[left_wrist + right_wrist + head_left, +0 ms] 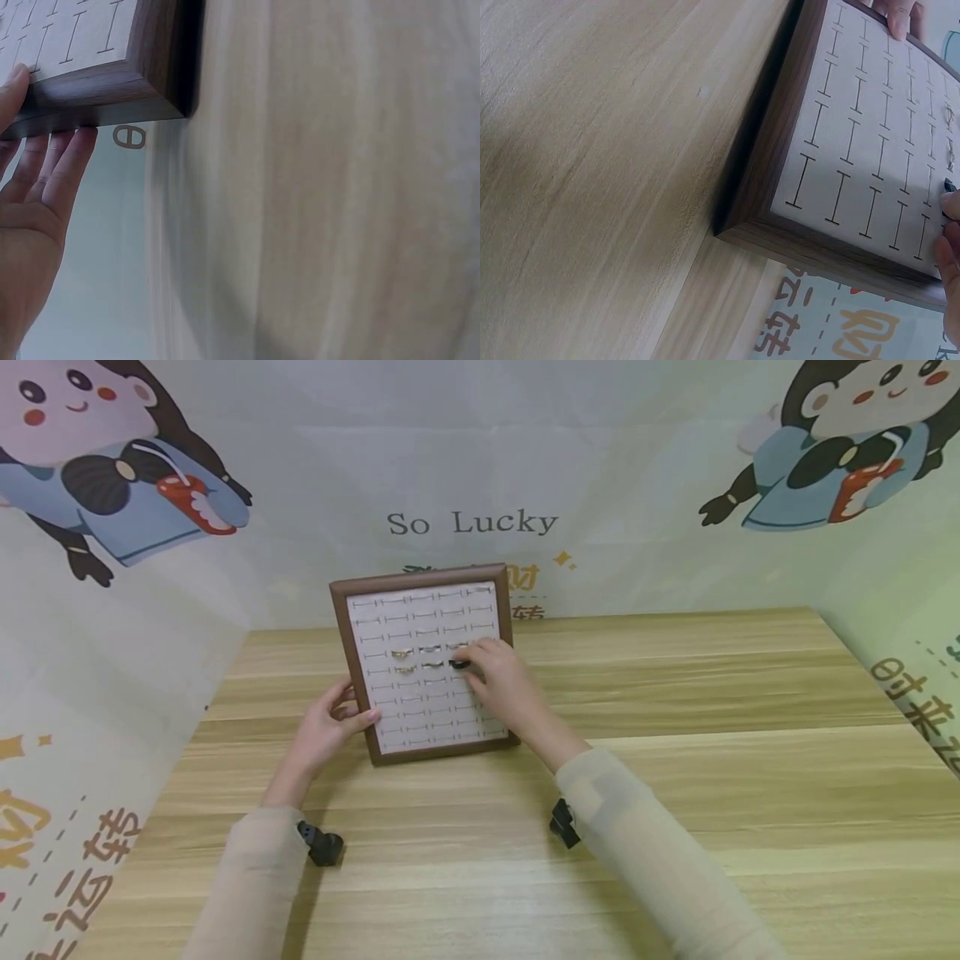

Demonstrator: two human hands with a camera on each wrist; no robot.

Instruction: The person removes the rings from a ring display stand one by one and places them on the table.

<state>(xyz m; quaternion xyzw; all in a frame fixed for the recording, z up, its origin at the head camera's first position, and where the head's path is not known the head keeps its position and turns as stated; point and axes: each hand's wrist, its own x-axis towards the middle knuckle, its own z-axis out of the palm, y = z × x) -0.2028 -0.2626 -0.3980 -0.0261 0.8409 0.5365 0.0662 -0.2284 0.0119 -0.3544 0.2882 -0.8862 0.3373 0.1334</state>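
A brown-framed board (444,714) with a white slotted face stands tilted on the table. Several rings, gold (403,670) and silver (431,665), sit in its middle slots. The left hand (326,731) grips the frame's left side, thumb on the front edge; in the left wrist view the fingers of that hand (37,217) lie against the frame's outer side. With thumb and fingertips, the right hand (510,685) pinches a black ring (458,665) at the board's face. In the right wrist view the right hand (951,255) shows only at the edge, by the black ring (949,186).
The wood-grain table (675,693) extends around the board. Behind it hangs a pale printed backdrop (600,485) with cartoon figures and lettering, which also rises along both sides. Small black devices (322,845) are strapped at both wrists.
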